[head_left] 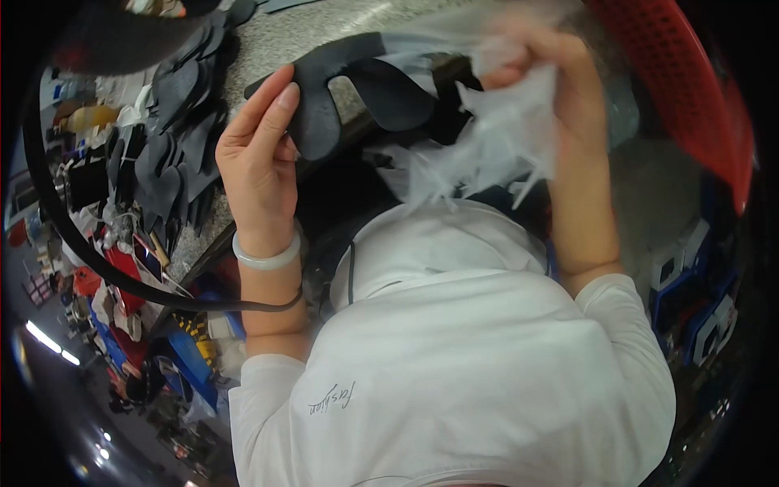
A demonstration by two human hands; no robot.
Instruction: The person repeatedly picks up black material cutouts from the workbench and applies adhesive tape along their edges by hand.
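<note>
At far left, beyond the desk (334,23), a jumble of things with a yellow container (91,118) among them. Next, on the speckled grey surface, a loose pile (174,162) of dark, flat, curved shapes, lapped over one another. Looping in from the left as far as the left forearm, a black cord (162,296). In the grip of the left hand (258,142), with a pale bangle (270,259) at the wrist, the left end of a black piece (315,122), pinched narrowly between thumb and fingers. Between the two hands, over the near edge of the desk, the piece itself: thin, flat and matte, dark grey to black, with a gently arched upper edge and two rounded lobes pointing down, parted by a deep, narrow-topped notch. Over its right end, a stretch of clear film. Below, across the person's front, a white shirt (479,357) with small dark lettering. To the right, closed around crumpled, see-through film (499,146) with ragged, spiky ends, the right hand (560,69), blurred. At far right, a red basket (690,89) with a perforated wall.
</note>
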